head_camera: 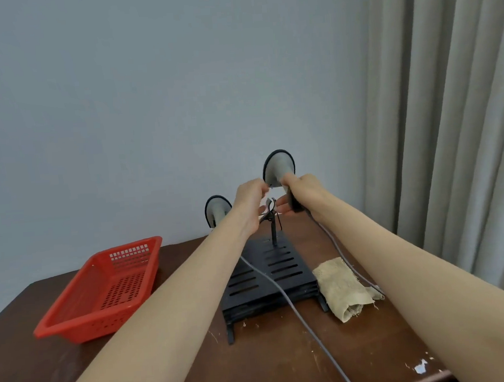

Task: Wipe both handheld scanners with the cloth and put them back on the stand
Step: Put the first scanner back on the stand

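Note:
One grey handheld scanner (279, 166) with a dark rim is raised above the stand, and my right hand (303, 191) grips its dark handle. My left hand (249, 200) is beside it, its fingers curled round the clip (270, 212) on top of the stand's thin post. The black slotted stand (268, 274) sits on the table's middle. A second grey scanner (217, 208) shows just behind my left wrist, partly hidden, at the stand's left side. The beige cloth (342, 287) lies crumpled on the table right of the stand base.
A red perforated plastic basket (102, 290) sits at the left of the dark wooden table (286, 364). Grey cables (285, 296) run from the scanners over the stand toward the front edge. A wall stands close behind, with grey curtains (448, 117) at right.

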